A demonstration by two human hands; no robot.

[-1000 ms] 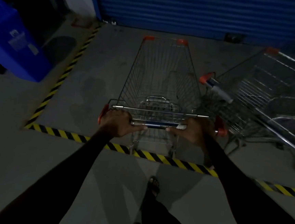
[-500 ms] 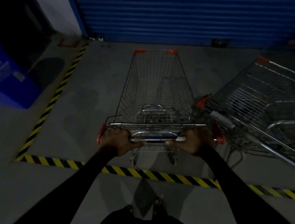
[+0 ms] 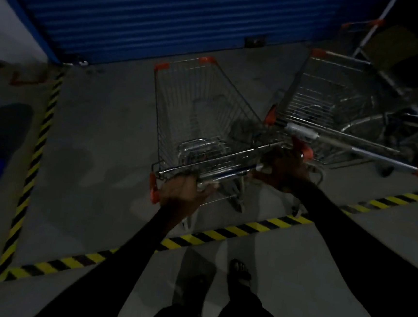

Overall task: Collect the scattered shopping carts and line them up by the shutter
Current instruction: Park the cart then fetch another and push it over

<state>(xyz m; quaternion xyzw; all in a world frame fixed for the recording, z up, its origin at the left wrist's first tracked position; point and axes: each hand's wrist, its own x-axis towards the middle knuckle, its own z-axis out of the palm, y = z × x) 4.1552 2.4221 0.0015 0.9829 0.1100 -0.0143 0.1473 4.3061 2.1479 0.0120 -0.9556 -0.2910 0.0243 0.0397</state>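
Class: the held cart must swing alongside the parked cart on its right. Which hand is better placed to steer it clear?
Right hand: it grips the held cart beside the parked cart.

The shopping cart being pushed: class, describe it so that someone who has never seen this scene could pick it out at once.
Find the blue shutter across the back, with the floor bay edged in yellow-and-black tape before it. The pushed cart stands in the middle of that bay, nose toward the shutter. Unlike the parked cart to its right, its handle is gripped by the left hand and the right hand.
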